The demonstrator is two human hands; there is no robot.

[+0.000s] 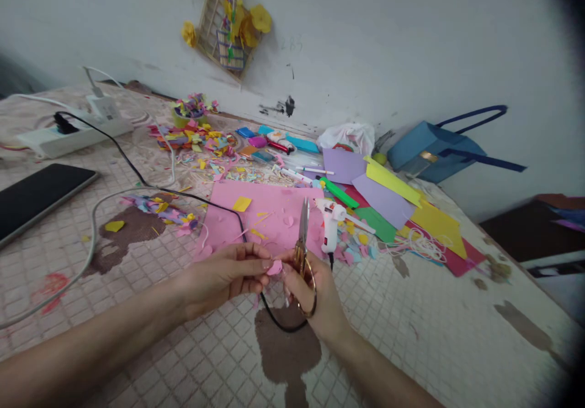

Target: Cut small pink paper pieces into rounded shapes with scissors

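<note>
the small pink paper piece, held between the left hand and the right hand, could slip and be lost among like-coloured scraps on the pink sheet just beyond them, since only fingertips seem to pinch it, and the black cord looping beneath could snag on a wrist and drag the white glue gun just past the right hand. the left is nearly closed, thumb and fingers pinching the piece; the right curls round the gold-handled scissors, blades pointing away, its fingertips seemingly touching the piece too.
</note>
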